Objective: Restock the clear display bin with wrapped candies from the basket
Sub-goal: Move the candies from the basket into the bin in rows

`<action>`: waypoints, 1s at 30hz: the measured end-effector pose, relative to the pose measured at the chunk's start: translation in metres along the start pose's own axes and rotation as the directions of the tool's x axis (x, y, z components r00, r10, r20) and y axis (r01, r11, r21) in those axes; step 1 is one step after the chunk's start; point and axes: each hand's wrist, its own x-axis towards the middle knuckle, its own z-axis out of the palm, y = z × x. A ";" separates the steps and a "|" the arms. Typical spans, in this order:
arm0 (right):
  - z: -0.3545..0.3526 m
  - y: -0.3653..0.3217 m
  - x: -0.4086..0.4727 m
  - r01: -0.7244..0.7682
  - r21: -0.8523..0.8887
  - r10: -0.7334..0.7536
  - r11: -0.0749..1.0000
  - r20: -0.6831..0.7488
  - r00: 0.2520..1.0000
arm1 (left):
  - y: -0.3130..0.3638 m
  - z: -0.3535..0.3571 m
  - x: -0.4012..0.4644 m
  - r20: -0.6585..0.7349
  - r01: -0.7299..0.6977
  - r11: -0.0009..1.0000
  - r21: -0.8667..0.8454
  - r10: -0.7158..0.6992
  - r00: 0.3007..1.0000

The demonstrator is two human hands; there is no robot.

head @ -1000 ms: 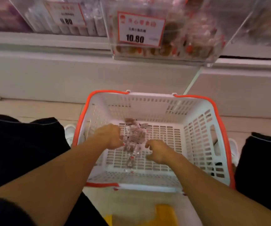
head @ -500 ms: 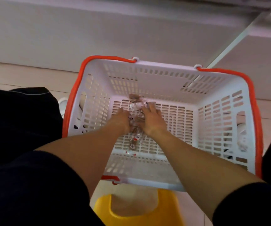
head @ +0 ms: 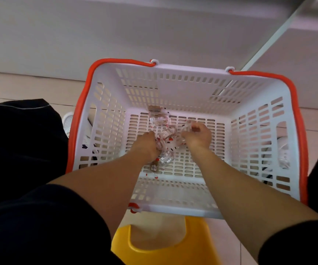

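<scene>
Nearest the camera, a yellow stool (head: 154, 243) shows at the bottom edge between two bare forearms with dark sleeves (head: 39, 222). Beyond it stands a white slotted basket (head: 249, 150) with an orange rim and handles, set on a pale tiled floor (head: 20, 87). Both arms reach down into the basket. The left hand (head: 147, 145) rests on the near left side of a small pile of wrapped candies (head: 162, 129) lying on the basket floor; its fingers curl down into the pile, though whether they actually grip any pieces cannot be told. The right hand (head: 198, 135), just right of the pile, has its fingers curled and pinches a clear-wrapped candy at its fingertips. The pile itself runs from the middle of the basket floor toward the far wall, with a few pieces trailing toward the near side below the left wrist. Behind the basket rises a plain white cabinet front (head: 116, 29). The clear display bin is out of view.
</scene>
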 end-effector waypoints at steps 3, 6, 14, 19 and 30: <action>-0.018 0.001 0.004 -0.367 0.240 0.354 0.899 0.094 0.930 | 0.004 0.008 -0.003 -0.030 -0.114 0.988 0.102 0.118 0.993; -0.033 -0.002 0.011 -0.477 0.165 0.436 0.863 0.234 0.869 | 0.005 0.010 -0.005 -0.029 -0.165 0.969 0.185 0.174 0.984; -0.041 -0.016 0.017 -0.476 -0.238 0.528 0.847 0.486 0.697 | 0.001 0.002 -0.009 -0.069 -0.183 0.901 0.393 0.227 0.972; -0.038 -0.008 0.014 -0.392 -0.336 0.512 0.856 0.453 0.730 | -0.004 0.005 -0.009 0.002 -0.199 0.875 0.442 0.221 0.975; -0.059 -0.051 0.005 -0.195 -0.481 0.428 0.855 0.442 0.788 | -0.006 -0.010 -0.015 0.193 -0.201 0.970 0.133 0.174 0.966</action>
